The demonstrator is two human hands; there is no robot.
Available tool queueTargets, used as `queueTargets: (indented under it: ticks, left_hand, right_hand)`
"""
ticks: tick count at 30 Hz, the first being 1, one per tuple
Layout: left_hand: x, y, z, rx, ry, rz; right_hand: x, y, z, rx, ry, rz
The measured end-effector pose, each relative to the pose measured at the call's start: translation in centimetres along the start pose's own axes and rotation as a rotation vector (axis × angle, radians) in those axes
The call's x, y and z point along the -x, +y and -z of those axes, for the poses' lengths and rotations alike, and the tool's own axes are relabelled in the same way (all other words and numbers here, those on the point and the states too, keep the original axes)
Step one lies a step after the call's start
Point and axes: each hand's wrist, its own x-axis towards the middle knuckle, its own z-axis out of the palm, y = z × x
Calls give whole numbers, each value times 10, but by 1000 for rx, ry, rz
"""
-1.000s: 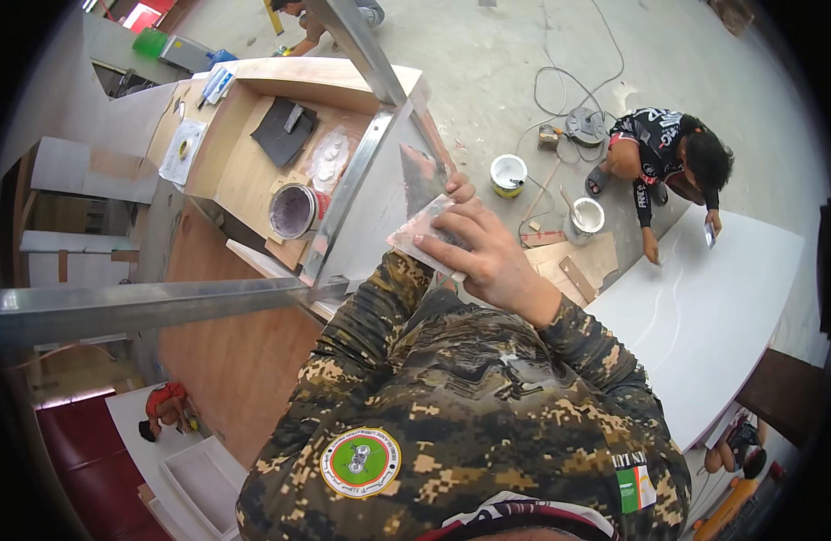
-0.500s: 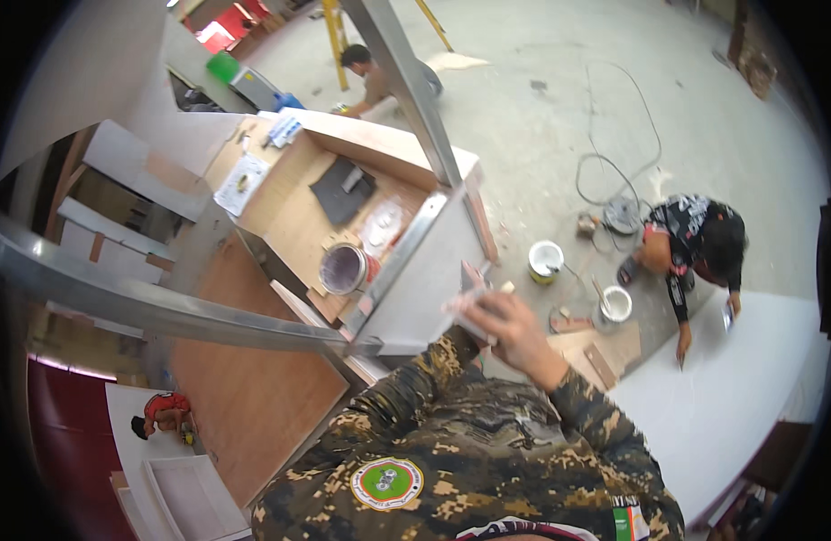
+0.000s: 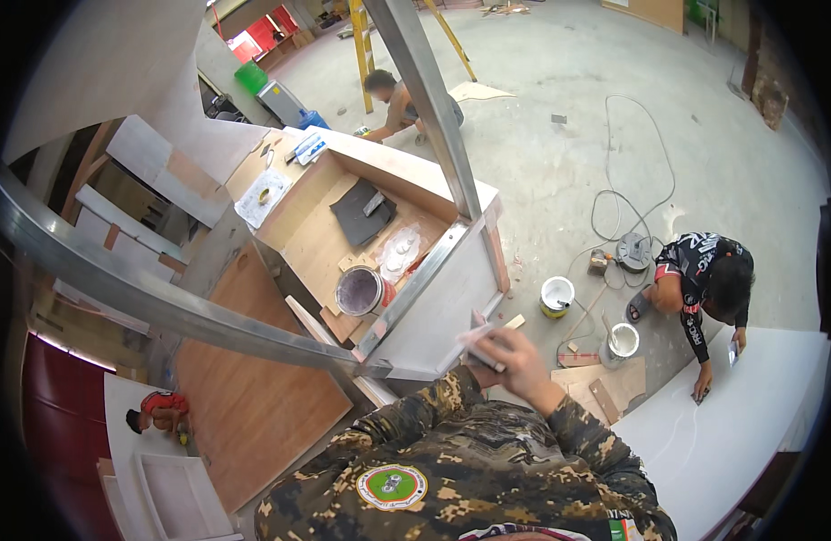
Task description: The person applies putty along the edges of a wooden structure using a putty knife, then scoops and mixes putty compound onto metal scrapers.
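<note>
My right hand point(image 3: 522, 362) is in front of my chest, fingers closed round a flat, pale blade that looks like a putty spreader point(image 3: 477, 335). A smear of pale material seems to sit on it, though blur hides its exact shape. Just beside and partly behind is my left hand point(image 3: 484, 375), its fingers mostly covered by the right, so its grip does not show. Both hands are close to a white panel point(image 3: 424, 317) edged with a metal bar. Beyond that panel, an open wooden box point(image 3: 321, 216) holds a putty bucket point(image 3: 359, 291) and a dark sheet point(image 3: 361, 213).
Metal bars point(image 3: 424, 99) cross in front of me. At right a crouching person point(image 3: 708, 279) works over a large white sheet point(image 3: 731, 424). White buckets point(image 3: 557, 296) and a cable point(image 3: 605, 203) lie on the floor. Two more people crouch farther off, one near a yellow ladder point(image 3: 361, 54).
My view has shifted, so the surroundings sit lower and further right. My hands remain together with the spreader, now slightly lower. The person at right has moved a hand across the white sheet.
</note>
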Motion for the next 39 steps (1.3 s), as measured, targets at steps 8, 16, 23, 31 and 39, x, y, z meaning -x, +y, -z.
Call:
queueTargets:
  ticks: [8,16,23,31,39]
  left_hand:
    - [31,-19,-98,-56,478,242]
    - [-68,24,-124,-623,906,178]
    - [-69,40,-105,-930,587,-34]
    - [-67,12,-109,-1627,446,-83]
    - [-55,15,-100,-1867,377,-36]
  right_hand:
    - [13,38,-6,99,27,-29]
    - [5,129,-12,34,185,-63]
    - [50,127,-15,70,71,-104]
    - [59,141,-34,239,6,-117]
    - [48,171,-40,244,16,-78]
